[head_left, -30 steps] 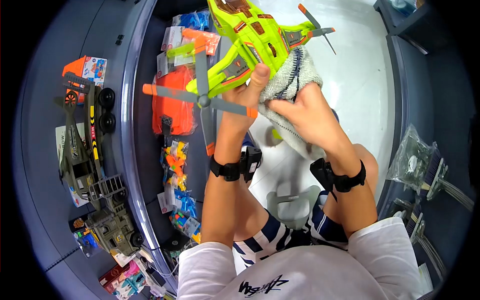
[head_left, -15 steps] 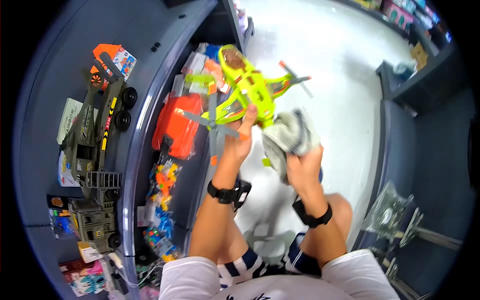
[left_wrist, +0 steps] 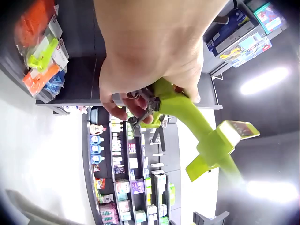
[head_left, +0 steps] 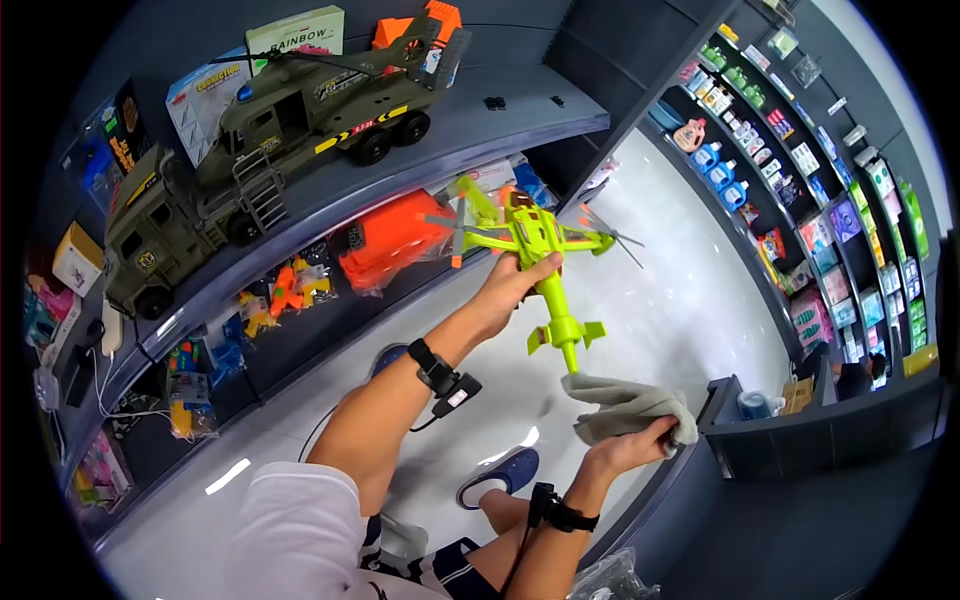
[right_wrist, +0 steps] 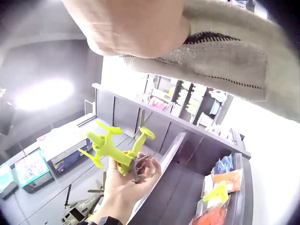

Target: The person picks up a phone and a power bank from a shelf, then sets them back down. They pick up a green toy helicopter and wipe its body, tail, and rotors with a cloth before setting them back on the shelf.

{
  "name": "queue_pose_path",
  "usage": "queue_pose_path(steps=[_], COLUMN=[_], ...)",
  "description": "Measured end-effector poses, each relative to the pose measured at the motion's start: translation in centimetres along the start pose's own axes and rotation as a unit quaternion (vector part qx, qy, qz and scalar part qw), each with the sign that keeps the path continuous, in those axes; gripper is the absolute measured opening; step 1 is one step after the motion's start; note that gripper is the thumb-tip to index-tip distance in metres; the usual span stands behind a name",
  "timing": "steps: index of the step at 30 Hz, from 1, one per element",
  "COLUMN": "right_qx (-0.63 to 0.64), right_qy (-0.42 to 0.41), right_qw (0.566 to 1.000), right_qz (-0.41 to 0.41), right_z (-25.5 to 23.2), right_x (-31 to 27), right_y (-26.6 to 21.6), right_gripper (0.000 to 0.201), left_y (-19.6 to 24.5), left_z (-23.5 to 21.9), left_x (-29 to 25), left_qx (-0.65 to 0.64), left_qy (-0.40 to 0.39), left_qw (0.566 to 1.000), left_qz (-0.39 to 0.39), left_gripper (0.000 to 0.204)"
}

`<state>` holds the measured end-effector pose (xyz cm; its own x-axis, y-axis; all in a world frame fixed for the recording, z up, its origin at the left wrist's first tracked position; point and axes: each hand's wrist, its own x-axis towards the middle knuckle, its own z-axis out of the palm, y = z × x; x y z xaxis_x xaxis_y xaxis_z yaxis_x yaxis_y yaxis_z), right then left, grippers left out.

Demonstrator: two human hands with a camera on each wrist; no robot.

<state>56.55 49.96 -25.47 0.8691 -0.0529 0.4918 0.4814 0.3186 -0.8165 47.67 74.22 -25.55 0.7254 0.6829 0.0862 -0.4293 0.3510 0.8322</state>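
Observation:
A lime green toy aircraft (head_left: 543, 240) with grey, orange-tipped rotors is held in the air by my left hand (head_left: 508, 292), thumb over its body near the tail boom. In the left wrist view the left hand (left_wrist: 150, 70) curls its fingers around the underside of the toy (left_wrist: 187, 112). My right hand (head_left: 628, 450) grips a grey cloth (head_left: 632, 405), which hangs beside the tail tip; whether they touch I cannot tell. The right wrist view has the cloth (right_wrist: 225, 61) bunched beside the right hand (right_wrist: 136, 28), and the toy (right_wrist: 110, 147) farther off in the left hand.
An olive toy helicopter (head_left: 290, 105) and truck (head_left: 155, 235) stand on the upper grey shelf (head_left: 500, 110). Below lie a red-orange packaged toy (head_left: 390, 240) and several bagged toys. Stocked shelves (head_left: 800, 200) line the far right. A low dark unit (head_left: 790, 445) stands at right.
The head view has turned toward the aisle. My right hand and the cloth have moved away from the toy's body, past its tail. The left hand keeps its hold, and the tail now shows.

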Motion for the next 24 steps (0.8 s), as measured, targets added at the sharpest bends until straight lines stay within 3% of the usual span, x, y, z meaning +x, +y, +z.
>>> queue_pose_path(steps=[4,6,7,8,9,10,14,16,20,22,24], right_qx=[0.039,0.010,0.007,0.010,0.008,0.004,-0.009,-0.002,-0.021,-0.043,-0.031], right_qy=[0.068,0.017,0.021,0.022,0.027,0.033,0.032,0.017,0.039,0.003,-0.018], right_qw=[0.993,0.994,0.993,0.993,0.993,0.993,0.989,0.989,0.986,0.987,0.990], right_qz=[0.088,0.104,0.115,0.119,0.119,0.117,0.142,0.144,0.159,0.155,0.140], right_z=[2.3,2.6,2.9,3.0,3.0,3.0,3.6,3.6,3.8,3.7,3.2], right_x=[-0.7,-0.9,-0.9,-0.9,-0.8,-0.7,-0.3,0.1,1.1,1.4,1.6], right_y=[-1.6,-1.4,-1.4,-1.0,-0.5,0.0,1.0,1.9,3.9,4.4,5.3], right_gripper=[0.025,0.025,0.026,0.026,0.026,0.026,0.026,0.027,0.026,0.026,0.034], left_y=[3.6,5.4,6.2,6.6,7.9,10.3,14.9,16.6,16.8,15.9,15.4], left_z=[0.1,0.0,0.0,-0.8,-0.7,-1.0,-5.2,-7.3,-13.1,-15.3,-17.3], left_x=[0.5,2.4,4.1,6.6,8.7,10.4,20.8,24.9,32.4,34.5,36.2], left_qx=[0.058,0.084,0.092,0.094,0.072,0.157,0.149,0.211,0.194,0.182,0.232], left_qy=[0.029,0.036,0.055,0.028,-0.020,-0.038,-0.049,0.033,0.044,0.045,0.100], left_qw=[0.998,0.995,0.994,0.994,0.989,0.981,0.985,0.975,0.979,0.981,0.968], left_qz=[-0.023,0.024,0.020,0.052,0.131,0.106,0.068,0.063,0.049,0.038,0.006], left_gripper=[0.046,0.048,0.039,0.036,0.030,0.026,0.028,0.029,0.036,0.036,0.037])
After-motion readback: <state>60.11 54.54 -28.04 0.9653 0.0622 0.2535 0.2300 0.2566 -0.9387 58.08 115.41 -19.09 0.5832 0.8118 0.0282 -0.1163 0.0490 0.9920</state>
